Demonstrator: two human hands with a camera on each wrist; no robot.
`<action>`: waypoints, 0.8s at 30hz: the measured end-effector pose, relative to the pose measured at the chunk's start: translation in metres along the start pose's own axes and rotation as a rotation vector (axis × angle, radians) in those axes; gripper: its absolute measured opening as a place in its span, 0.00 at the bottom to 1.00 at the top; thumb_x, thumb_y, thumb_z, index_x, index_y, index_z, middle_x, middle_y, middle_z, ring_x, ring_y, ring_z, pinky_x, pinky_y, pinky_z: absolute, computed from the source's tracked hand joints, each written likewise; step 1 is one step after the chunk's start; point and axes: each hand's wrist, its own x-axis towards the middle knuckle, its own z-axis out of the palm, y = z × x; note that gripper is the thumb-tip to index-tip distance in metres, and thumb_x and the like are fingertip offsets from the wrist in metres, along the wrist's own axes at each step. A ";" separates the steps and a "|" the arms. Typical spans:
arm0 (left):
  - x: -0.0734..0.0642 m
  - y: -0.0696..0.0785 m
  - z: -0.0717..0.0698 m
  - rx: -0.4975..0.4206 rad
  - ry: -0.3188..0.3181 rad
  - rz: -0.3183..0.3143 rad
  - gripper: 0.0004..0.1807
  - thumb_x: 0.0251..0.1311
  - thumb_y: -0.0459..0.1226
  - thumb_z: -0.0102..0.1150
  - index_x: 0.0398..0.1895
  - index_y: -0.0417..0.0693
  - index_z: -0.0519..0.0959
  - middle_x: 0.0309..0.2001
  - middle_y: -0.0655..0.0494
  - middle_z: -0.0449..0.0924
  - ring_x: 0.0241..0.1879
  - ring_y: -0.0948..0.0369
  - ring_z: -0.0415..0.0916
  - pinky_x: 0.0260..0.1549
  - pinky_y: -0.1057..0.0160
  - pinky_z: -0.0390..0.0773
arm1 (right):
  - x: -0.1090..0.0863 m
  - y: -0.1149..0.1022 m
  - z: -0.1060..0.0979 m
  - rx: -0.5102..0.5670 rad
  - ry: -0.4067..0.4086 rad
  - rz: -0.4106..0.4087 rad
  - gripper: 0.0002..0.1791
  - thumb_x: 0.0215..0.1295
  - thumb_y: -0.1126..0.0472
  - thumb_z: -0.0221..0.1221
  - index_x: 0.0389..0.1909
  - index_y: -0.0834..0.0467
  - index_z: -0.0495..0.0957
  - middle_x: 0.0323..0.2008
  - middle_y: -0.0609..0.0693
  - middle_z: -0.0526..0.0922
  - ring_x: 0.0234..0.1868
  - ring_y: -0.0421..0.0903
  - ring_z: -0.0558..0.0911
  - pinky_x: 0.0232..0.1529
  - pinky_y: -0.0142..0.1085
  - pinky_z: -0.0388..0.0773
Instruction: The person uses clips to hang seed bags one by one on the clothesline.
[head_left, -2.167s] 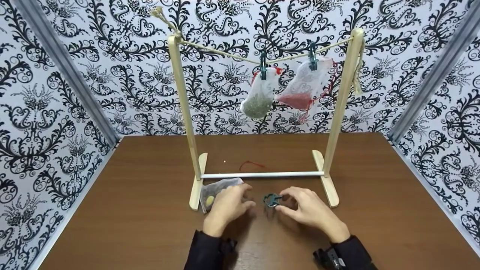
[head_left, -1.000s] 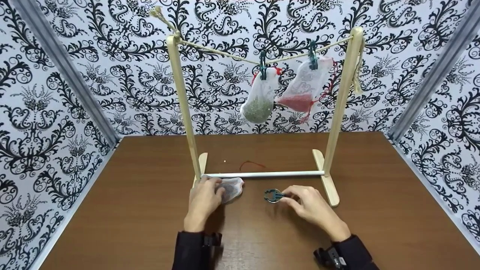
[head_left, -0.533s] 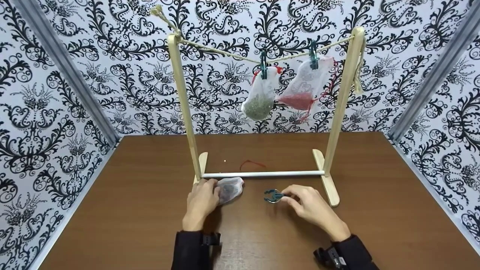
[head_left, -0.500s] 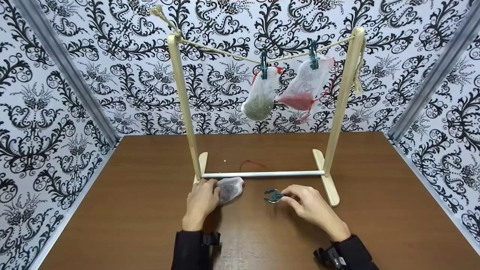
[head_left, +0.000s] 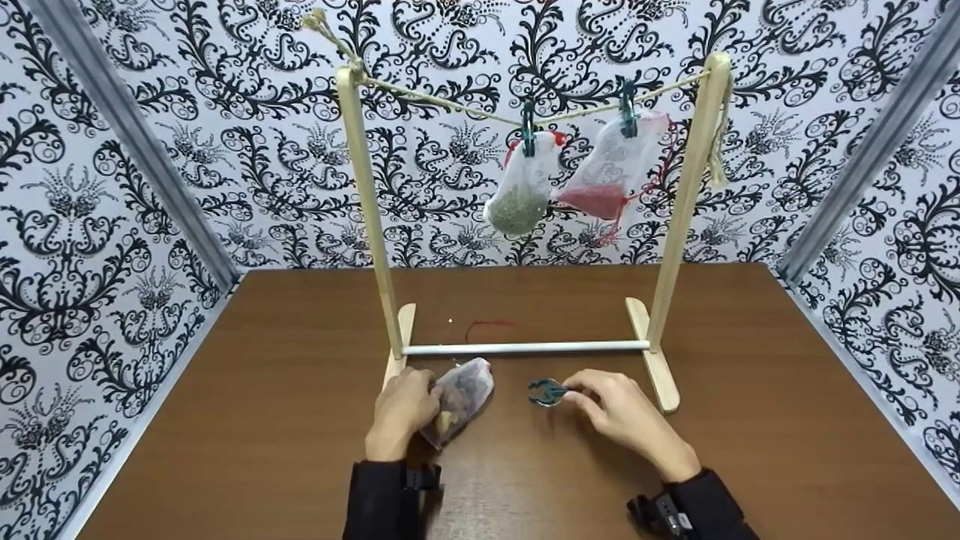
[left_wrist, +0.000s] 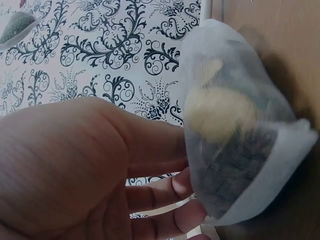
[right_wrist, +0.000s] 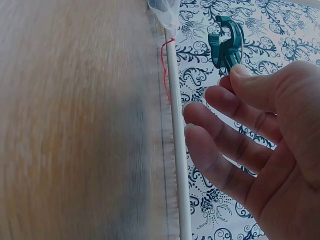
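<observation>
My left hand [head_left: 406,411] pinches one side of a white mesh drawstring bag [head_left: 466,390], tilted just above the table. Through the mesh in the left wrist view a pale yellow lump [left_wrist: 220,112] and dark, stick-like pieces [left_wrist: 240,157] show. My right hand [head_left: 619,409] pinches the handles of a dark green plastic clothespin [head_left: 547,392] between thumb and index finger; its jaws stand apart with nothing in them. In the right wrist view the clothespin [right_wrist: 227,42] is held at the fingertips while the other fingers are loosely bent.
A wooden rack [head_left: 367,210] carries a sagging rope [head_left: 442,103]. Two clothespins hold a mesh bag with greenish filling [head_left: 517,206] and one with red filling [head_left: 596,201] there. A white rod [head_left: 525,348] joins the feet. A red string [head_left: 491,323] lies behind it.
My left hand moved left to the bag, took hold of it and has tilted it up, turning its near end toward me. The right hand keeps the clothespin almost in place, its jaws now spread.
</observation>
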 end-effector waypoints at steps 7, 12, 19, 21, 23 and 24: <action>-0.001 0.002 0.001 -0.010 -0.051 -0.018 0.06 0.63 0.37 0.64 0.37 0.43 0.82 0.41 0.43 0.78 0.46 0.40 0.77 0.44 0.41 0.78 | 0.000 0.000 -0.001 0.010 -0.009 0.013 0.04 0.71 0.60 0.63 0.42 0.50 0.85 0.33 0.42 0.84 0.26 0.33 0.74 0.27 0.31 0.71; -0.002 0.003 0.001 -0.030 -0.085 -0.004 0.06 0.61 0.37 0.65 0.33 0.46 0.78 0.36 0.48 0.79 0.41 0.43 0.79 0.39 0.44 0.78 | 0.000 -0.001 0.000 0.005 -0.004 0.003 0.03 0.70 0.61 0.64 0.41 0.50 0.85 0.33 0.39 0.84 0.27 0.33 0.75 0.28 0.32 0.73; -0.002 0.003 0.000 -0.092 -0.106 0.043 0.07 0.55 0.37 0.65 0.33 0.43 0.79 0.32 0.49 0.82 0.35 0.49 0.80 0.37 0.50 0.78 | 0.000 0.000 0.001 -0.001 0.004 -0.008 0.03 0.69 0.61 0.65 0.41 0.51 0.85 0.33 0.38 0.84 0.28 0.32 0.76 0.29 0.32 0.75; -0.002 0.003 0.001 -0.100 -0.116 0.054 0.06 0.55 0.37 0.64 0.31 0.43 0.79 0.31 0.50 0.82 0.33 0.51 0.79 0.35 0.52 0.78 | 0.000 0.001 0.001 -0.003 0.005 -0.010 0.03 0.69 0.61 0.65 0.41 0.51 0.85 0.33 0.38 0.84 0.28 0.32 0.77 0.29 0.32 0.75; -0.001 0.002 0.001 -0.108 -0.123 0.067 0.05 0.54 0.37 0.64 0.28 0.44 0.79 0.29 0.52 0.80 0.30 0.54 0.76 0.33 0.53 0.77 | 0.000 0.002 0.002 -0.003 0.006 -0.010 0.03 0.69 0.61 0.65 0.40 0.51 0.85 0.34 0.39 0.84 0.29 0.32 0.77 0.29 0.32 0.75; -0.001 0.002 0.001 -0.111 -0.126 0.073 0.05 0.53 0.37 0.64 0.27 0.44 0.79 0.27 0.53 0.79 0.29 0.55 0.75 0.31 0.54 0.77 | 0.000 0.002 0.002 -0.004 0.006 -0.010 0.03 0.69 0.61 0.65 0.40 0.51 0.85 0.34 0.39 0.84 0.29 0.32 0.77 0.29 0.32 0.75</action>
